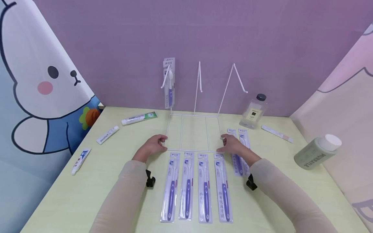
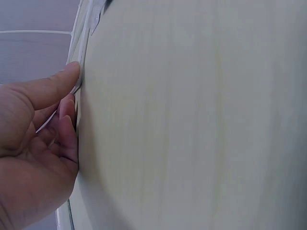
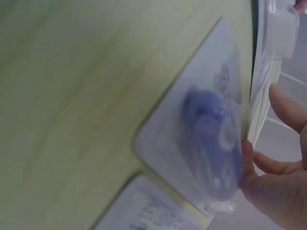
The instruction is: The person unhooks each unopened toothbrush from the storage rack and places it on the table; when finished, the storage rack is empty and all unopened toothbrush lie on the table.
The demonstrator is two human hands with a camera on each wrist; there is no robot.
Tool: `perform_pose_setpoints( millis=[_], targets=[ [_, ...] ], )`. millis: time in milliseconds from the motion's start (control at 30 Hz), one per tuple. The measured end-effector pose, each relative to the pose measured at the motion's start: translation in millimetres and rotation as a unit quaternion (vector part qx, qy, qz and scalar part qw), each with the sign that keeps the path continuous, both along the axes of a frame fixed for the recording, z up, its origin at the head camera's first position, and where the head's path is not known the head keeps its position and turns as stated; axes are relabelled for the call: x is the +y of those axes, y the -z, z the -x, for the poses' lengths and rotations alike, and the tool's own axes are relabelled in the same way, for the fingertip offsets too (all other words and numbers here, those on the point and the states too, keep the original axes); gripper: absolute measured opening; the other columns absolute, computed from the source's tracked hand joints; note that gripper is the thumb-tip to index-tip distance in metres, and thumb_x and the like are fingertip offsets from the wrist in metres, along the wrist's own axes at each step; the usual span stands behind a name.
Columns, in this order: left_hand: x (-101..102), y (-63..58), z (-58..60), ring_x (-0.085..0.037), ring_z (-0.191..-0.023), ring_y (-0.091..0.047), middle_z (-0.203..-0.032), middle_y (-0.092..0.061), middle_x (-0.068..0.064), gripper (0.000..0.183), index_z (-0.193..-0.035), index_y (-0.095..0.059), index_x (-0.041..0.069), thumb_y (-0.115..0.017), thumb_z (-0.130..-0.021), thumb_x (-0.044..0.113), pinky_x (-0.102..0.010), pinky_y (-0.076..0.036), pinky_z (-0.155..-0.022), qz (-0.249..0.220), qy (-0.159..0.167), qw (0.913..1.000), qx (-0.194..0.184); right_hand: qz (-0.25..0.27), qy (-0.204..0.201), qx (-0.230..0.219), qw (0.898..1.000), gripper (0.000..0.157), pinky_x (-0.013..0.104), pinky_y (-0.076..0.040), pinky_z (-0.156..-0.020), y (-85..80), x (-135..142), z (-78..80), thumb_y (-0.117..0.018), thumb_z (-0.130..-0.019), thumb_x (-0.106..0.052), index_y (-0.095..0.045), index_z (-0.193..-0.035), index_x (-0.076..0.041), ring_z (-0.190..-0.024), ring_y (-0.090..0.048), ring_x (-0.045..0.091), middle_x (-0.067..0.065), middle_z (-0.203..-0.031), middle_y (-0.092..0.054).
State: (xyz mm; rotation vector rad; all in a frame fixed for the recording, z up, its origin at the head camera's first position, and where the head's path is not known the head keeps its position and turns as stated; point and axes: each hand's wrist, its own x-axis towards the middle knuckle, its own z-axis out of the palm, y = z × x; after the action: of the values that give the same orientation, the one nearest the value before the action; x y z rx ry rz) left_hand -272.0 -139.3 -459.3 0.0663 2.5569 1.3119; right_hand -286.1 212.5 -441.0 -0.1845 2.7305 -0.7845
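A white wire display rack [image 1: 192, 150] with three raised hooks stands on the table. My left hand [image 1: 152, 145] pinches its front left corner; the left wrist view shows the thumb [image 2: 67, 81] against the wire and the other fingers curled beneath. At the front right corner, my right hand [image 1: 233, 145] grips the frame between thumb and fingers. Packaged purple toothbrushes [image 1: 169, 90] hang on the left hook. Several more packs [image 1: 205, 191] lie in a row in front of the rack. Two others [image 1: 244, 139] lie beside it, partly hidden under my right hand and forearm.
Toothpaste tubes [image 1: 139, 118] are spread over the table's left side. On the right stand a clear bottle with a black cap [image 1: 253, 113] and a tilted green-grey bottle with a white cap [image 1: 316, 152]. Between them lies a slim white packet [image 1: 276, 133]. A purple backdrop [image 1: 131, 58] rises behind.
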Motion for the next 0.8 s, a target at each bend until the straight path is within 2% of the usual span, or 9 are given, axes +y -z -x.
perform_pose_setpoints(
  millis=[200,400,500,600,700,800],
  targets=[
    [0.6,-0.8,-0.9,-0.021,-0.094,-0.047,-0.110,-0.048,-0.007,0.051,-0.124,-0.050,0.005,-0.068,-0.076,0.002,-0.035,-0.039,-0.084,0.003,-0.004,1.0000,-0.002,0.023,0.012,-0.009,1.000,0.078,0.041,-0.039,-0.088,2.5,0.1,0.8,-0.078,-0.069,-0.019,-0.038,-0.131,0.004,-0.097,-0.048,0.026,0.014,-0.109,-0.051],
    [-4.1,-5.0,0.7,-0.023,-0.098,-0.047,-0.111,-0.049,-0.009,0.051,-0.125,-0.049,0.004,-0.068,-0.078,0.007,-0.037,-0.038,-0.087,0.023,0.027,0.9994,-0.002,0.017,0.031,-0.024,0.999,0.078,0.040,-0.038,-0.090,4.5,-3.8,1.1,-0.078,-0.069,-0.018,-0.038,-0.132,0.002,-0.099,-0.047,0.025,0.012,-0.111,-0.050],
    [-13.4,-12.6,4.9,-0.026,-0.100,-0.048,-0.113,-0.050,-0.011,0.051,-0.126,-0.047,0.002,-0.066,-0.081,0.012,-0.039,-0.039,-0.088,0.044,0.055,0.9975,-0.005,0.013,0.021,-0.020,0.999,0.078,0.040,-0.038,-0.090,4.7,-8.1,1.3,-0.078,-0.069,-0.019,-0.038,-0.132,0.003,-0.100,-0.047,0.025,0.013,-0.112,-0.050],
    [-18.7,-26.6,15.0,-0.028,-0.099,-0.051,-0.113,-0.051,-0.014,0.049,-0.128,-0.044,0.001,-0.062,-0.084,0.016,-0.041,-0.042,-0.084,0.044,0.057,0.9973,0.013,0.002,0.011,-0.013,1.000,0.078,0.041,-0.038,-0.090,4.9,-9.3,1.4,-0.078,-0.070,-0.019,-0.038,-0.132,0.004,-0.100,-0.047,0.027,0.015,-0.112,-0.050],
    [-14.4,-47.8,28.9,-0.028,-0.097,-0.052,-0.113,-0.052,-0.013,0.045,-0.126,-0.046,0.002,-0.061,-0.086,0.016,-0.040,-0.045,-0.080,0.014,0.009,0.9980,0.061,-0.013,0.010,-0.008,1.000,0.077,0.041,-0.038,-0.090,5.8,-7.3,1.3,-0.078,-0.070,-0.020,-0.038,-0.132,0.004,-0.101,-0.048,0.027,0.016,-0.113,-0.050],
    [-5.5,-71.8,43.3,-0.026,-0.100,-0.051,-0.115,-0.052,-0.012,0.040,-0.123,-0.048,0.003,-0.060,-0.087,0.015,-0.038,-0.046,-0.079,-0.031,-0.049,0.9897,0.131,-0.028,0.005,-0.003,1.000,0.077,0.042,-0.038,-0.090,6.8,-4.5,1.0,-0.077,-0.071,-0.021,-0.037,-0.131,0.005,-0.101,-0.048,0.029,0.018,-0.113,-0.050]
  ],
)
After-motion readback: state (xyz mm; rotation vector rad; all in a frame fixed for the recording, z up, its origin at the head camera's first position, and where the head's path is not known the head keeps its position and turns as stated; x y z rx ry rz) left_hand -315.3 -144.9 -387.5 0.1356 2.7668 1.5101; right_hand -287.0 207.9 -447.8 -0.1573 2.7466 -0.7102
